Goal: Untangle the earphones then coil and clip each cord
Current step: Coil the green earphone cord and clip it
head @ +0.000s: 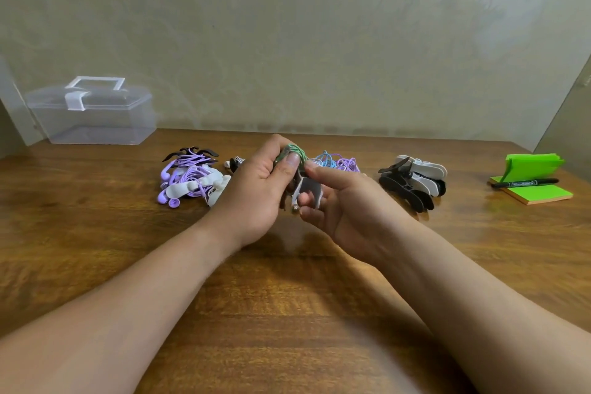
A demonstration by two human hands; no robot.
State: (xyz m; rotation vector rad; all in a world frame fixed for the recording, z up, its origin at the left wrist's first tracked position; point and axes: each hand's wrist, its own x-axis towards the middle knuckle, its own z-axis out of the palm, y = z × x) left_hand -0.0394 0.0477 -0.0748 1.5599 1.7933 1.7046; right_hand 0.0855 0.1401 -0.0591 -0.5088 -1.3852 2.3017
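Nearest to me, below both sets of fingers, I see two bare forearms reaching in over the brown wooden table (287,313). My left hand (256,189) is curled round a coiled green cord (292,152): the fingers wrap its far side and the thumb presses flat against its near side, so the coil sits at the left fingertips, raised off the table. Just beneath that thumb hangs a white clip (307,189), which my right hand (345,211) pinches between its thumb above and curled fingers below. A small metal plug (295,208) pokes down between the two hands, touching the right fingers.

Left of the left knuckles, on the table, lies a heap of purple earphones (188,179), some with white and black clips on them. Just behind the right thumb I make out a loose tangle of blue and purple cords (335,161), partly hidden by the hands. Right of the right fingers, apart from them, sits a pile of black and white clips (412,181). Farther right again is a green sticky-note pad (532,192) with a black marker (524,183) lying across it.

Far beyond the left fingers, against the wall, stands a clear plastic box (92,112), lid closed and its handle up.
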